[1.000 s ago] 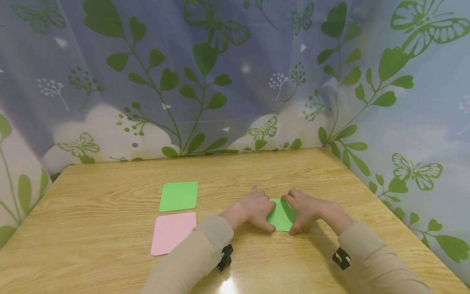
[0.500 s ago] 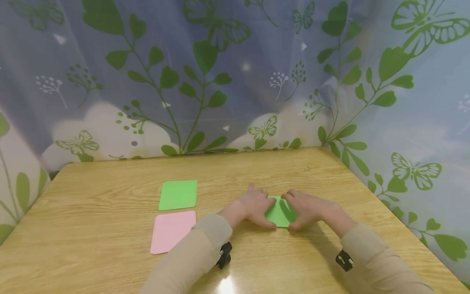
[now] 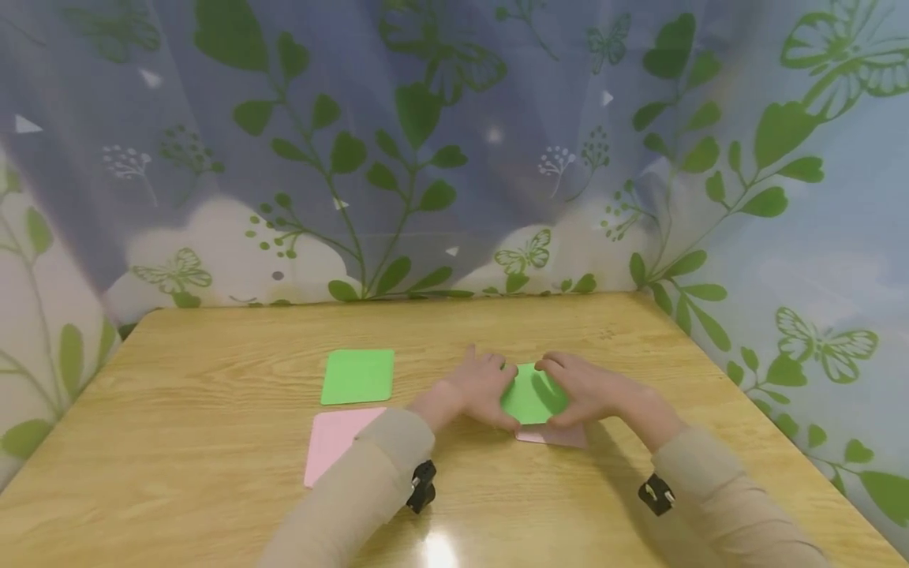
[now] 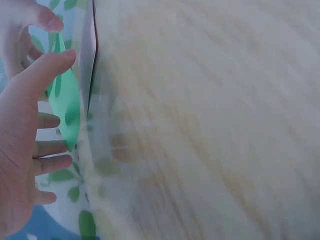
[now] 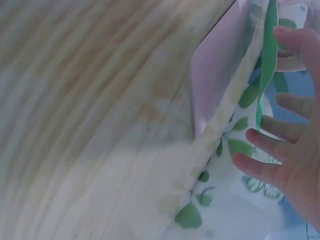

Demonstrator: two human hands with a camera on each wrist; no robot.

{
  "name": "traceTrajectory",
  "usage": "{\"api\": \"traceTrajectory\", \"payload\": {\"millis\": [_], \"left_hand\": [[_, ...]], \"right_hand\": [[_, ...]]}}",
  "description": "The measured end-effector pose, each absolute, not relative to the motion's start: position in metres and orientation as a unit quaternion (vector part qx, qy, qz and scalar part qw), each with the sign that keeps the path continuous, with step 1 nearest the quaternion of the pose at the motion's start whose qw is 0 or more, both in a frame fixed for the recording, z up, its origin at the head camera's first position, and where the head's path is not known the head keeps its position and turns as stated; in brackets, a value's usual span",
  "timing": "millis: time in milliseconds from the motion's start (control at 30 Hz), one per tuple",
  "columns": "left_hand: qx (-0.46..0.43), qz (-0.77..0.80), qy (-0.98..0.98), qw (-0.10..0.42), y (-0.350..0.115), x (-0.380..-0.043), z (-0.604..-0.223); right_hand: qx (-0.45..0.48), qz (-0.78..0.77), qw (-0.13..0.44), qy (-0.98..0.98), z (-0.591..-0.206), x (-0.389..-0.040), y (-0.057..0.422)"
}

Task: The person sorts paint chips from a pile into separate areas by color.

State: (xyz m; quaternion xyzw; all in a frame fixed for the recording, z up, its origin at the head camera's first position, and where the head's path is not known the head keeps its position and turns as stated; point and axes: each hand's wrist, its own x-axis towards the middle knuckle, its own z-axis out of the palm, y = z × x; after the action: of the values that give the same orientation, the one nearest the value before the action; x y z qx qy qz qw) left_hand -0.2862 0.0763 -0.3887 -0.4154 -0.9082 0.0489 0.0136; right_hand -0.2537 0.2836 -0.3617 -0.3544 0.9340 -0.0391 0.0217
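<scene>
Between my two hands a square green card (image 3: 527, 401) with rounded corners is held up by its sides. My left hand (image 3: 474, 390) grips its left side, thumb at the near corner and fingers at the far one. On the opposite side my right hand (image 3: 596, 392) holds it the same way. Beneath it lies a pink card (image 3: 554, 435), largely covered in the head view. Both wrist views show a gap between the green card (image 4: 69, 102) and the pink card (image 5: 220, 70) on the table. The green card bends slightly.
To the left on the wooden table (image 3: 213, 442) lie another green card (image 3: 357, 377) and, nearer, another pink card (image 3: 337, 442), partly behind my left sleeve. A curtain (image 3: 454, 173) with leaves and butterflies hangs behind the table and along its right side.
The green card between my hands has risen off the table, uncovering the near strip of a pink card below it. Both hands have moved up with it. The head view has shifted slightly.
</scene>
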Motion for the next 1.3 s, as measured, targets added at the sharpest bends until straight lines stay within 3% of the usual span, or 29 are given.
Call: {"api": "traceTrajectory", "payload": {"millis": [600,933,1300], "left_hand": [[-0.361,0.057,-0.929,0.051,-0.04,-0.3,-0.378],[-0.341,-0.004,-0.94,0.025,-0.117,-0.305,-0.378],[-0.314,-0.011,-0.949,-0.003,-0.153,-0.312,-0.379]], "right_hand": [[-0.356,0.024,-0.017,0.934,-0.367,-0.3,0.178],[-0.353,0.019,0.031,0.935,-0.374,-0.315,0.107],[-0.33,0.005,0.07,0.941,-0.379,-0.321,0.062]]}}
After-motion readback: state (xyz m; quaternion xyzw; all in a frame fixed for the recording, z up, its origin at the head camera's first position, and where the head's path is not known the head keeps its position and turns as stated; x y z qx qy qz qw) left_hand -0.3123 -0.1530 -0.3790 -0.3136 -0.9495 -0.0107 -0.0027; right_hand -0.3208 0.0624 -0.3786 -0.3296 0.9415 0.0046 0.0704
